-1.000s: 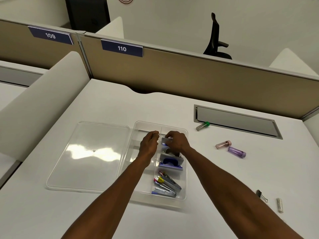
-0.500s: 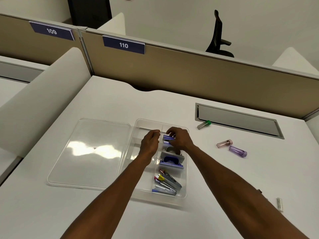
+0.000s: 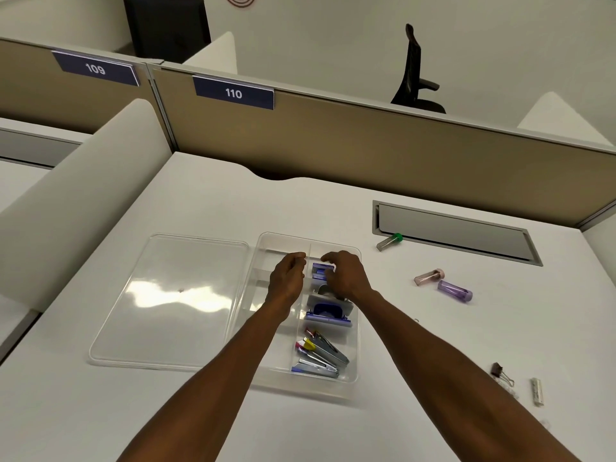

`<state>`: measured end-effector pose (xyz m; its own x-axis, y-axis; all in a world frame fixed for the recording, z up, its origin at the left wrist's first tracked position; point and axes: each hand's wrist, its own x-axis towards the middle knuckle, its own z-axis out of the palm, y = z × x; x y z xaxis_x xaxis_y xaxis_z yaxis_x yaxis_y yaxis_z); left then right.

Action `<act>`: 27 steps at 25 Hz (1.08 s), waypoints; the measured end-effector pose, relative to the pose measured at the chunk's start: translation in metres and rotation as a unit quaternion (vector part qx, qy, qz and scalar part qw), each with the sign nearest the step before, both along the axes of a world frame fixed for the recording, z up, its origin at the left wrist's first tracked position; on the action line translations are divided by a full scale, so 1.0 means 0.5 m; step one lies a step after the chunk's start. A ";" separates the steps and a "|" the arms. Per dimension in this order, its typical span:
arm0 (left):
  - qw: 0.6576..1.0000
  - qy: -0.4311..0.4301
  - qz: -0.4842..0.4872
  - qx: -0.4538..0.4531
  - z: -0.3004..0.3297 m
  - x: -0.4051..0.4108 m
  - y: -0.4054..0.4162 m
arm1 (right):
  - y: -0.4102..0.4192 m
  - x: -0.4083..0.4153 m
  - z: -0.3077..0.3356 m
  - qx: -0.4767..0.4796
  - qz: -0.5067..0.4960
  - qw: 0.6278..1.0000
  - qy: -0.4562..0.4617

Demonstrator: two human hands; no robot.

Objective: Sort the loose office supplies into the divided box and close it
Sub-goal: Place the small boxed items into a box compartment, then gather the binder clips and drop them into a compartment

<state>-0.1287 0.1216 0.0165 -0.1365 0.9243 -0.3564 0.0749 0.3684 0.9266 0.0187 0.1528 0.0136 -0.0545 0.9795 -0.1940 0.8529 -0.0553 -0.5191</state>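
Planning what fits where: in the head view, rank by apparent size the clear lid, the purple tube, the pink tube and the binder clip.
1. clear lid, by far the largest.
2. purple tube and pink tube: too alike to rank.
3. binder clip, smallest, though nearer the camera.

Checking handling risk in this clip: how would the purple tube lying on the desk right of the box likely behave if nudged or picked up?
The purple tube lies on its side and looks round, so it would probably roll on the smooth desk. It looks like clear thin plastic, so likely light and somewhat slippery to pinch.
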 end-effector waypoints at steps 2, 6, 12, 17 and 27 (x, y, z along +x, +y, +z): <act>1.000 0.011 0.000 0.016 0.002 0.003 -0.005 | -0.012 0.009 0.006 0.046 -0.006 0.999 0.007; 0.994 0.082 -0.015 0.066 0.019 0.017 -0.030 | -0.066 0.030 0.015 0.133 -0.025 0.988 0.072; 0.981 0.127 -0.037 0.142 0.026 0.074 -0.075 | -0.194 0.097 0.012 0.233 -0.148 0.947 0.167; 0.961 0.149 -0.105 0.206 0.046 0.136 -0.142 | -0.317 0.173 -0.018 0.235 -0.176 0.946 0.135; 0.909 0.180 -0.254 0.277 0.010 0.231 -0.277 | -0.506 0.312 -0.059 0.139 -0.376 0.916 -0.004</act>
